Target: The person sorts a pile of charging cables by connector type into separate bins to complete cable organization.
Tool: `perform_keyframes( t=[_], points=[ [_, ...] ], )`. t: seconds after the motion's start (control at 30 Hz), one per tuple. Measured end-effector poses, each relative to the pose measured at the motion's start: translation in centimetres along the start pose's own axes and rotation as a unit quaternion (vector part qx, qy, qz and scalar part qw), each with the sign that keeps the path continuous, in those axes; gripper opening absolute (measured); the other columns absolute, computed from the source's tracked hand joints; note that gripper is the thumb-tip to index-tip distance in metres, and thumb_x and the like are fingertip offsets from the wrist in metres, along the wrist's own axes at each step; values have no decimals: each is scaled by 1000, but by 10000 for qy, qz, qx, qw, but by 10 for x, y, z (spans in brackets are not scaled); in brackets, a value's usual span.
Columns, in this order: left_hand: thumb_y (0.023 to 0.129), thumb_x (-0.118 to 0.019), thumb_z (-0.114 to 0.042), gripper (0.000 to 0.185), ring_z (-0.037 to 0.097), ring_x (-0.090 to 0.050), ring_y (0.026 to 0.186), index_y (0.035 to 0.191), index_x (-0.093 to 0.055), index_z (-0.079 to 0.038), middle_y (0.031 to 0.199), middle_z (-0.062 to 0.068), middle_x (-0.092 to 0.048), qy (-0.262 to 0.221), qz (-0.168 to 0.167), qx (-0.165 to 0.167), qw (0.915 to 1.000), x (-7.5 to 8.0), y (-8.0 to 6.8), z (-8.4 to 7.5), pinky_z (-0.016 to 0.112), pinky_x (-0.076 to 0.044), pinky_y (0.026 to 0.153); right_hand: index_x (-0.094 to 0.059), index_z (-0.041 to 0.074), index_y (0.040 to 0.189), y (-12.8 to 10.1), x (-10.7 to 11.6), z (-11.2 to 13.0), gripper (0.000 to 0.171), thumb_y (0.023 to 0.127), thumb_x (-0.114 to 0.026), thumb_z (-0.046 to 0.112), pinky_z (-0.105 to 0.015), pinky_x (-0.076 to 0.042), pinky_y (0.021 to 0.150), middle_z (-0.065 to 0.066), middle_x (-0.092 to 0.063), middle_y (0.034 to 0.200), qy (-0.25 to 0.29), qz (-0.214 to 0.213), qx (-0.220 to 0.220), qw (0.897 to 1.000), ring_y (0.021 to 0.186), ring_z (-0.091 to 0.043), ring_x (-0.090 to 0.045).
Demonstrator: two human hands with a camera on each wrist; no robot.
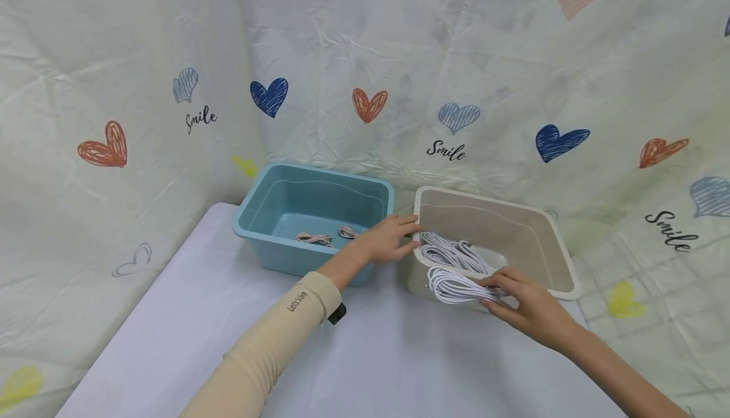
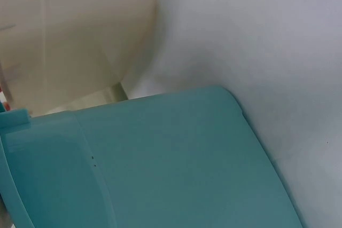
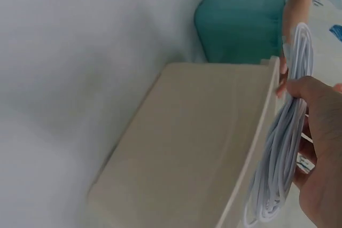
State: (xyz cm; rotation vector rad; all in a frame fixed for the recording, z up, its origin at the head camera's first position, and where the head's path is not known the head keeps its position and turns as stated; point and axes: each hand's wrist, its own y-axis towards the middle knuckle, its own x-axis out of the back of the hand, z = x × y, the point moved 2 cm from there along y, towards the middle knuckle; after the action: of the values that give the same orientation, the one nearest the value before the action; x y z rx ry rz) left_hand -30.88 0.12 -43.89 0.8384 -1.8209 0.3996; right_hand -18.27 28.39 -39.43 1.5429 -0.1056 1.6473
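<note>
I see my right hand (image 1: 527, 307) pinching a white cable coil (image 1: 456, 286) over the beige bin's (image 1: 561, 259) near rim; my left hand (image 1: 390, 239), fingers spread, rests on its left edge

The person's left arm (image 1: 268, 342) wears a long, snug, cream-coloured sleeve (image 1: 251, 361) with the small dark word "LetsSlim" printed near the cuff and a little black thing (image 1: 337, 313) poking out under the wrist, while the right arm (image 1: 616, 373) is bare, with no sleeve.
</note>
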Motion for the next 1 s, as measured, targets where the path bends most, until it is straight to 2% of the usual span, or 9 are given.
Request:
perform_keyframes(
  t=[0.2,0.43,0.63,0.77,1.0],
  points=[
    [113,-50,-33,47,28,-33,158,156,-53,-14,170,12,-37,-25,8,43,10000,0,0,0,47,-17,132,-75,10,105,11,19,-14,45,68,-91,-9,-9,-50,76,4,-68,99,-106,77,-390,9992,87,-5,-60],
    [113,-50,-33,47,29,-33,158,155,-53,-13,169,13,-37,-27,-7,14,10000,-1,1,0,47,-17,132,-76,3,108,24,35,-35,28,83,-86,-3,-21,-59,68,-5,-72,101,-230,369,-1194,9919,89,-6,-60],
    [113,-49,-33,47,30,-32,159,156,-52,-13,170,13,-36,-94,39,43,9999,-1,0,0,47,-15,133,-76,-1,105,35,36,-58,24,84,-85,0,-25,-54,67,-7,-73,94,-531,269,-1438,9878,82,-9,-59],
    [113,-49,-33,48,29,-32,159,156,-52,-13,170,12,-36,-78,48,72,9999,-1,-1,-1,46,-14,133,-75,-4,103,41,34,-74,19,87,-84,2,-31,-52,67,-10,-73,91,-559,303,-1666,9840,80,-19,-61],
    [113,-51,-32,46,28,-35,157,155,-53,-14,169,12,-38,60,-25,12,10000,0,-1,-2,46,-16,132,-72,-8,111,46,31,-98,23,95,-78,7,-47,-53,77,-22,-72,101,-396,460,-2333,9705,91,-35,-64]
  ],
)
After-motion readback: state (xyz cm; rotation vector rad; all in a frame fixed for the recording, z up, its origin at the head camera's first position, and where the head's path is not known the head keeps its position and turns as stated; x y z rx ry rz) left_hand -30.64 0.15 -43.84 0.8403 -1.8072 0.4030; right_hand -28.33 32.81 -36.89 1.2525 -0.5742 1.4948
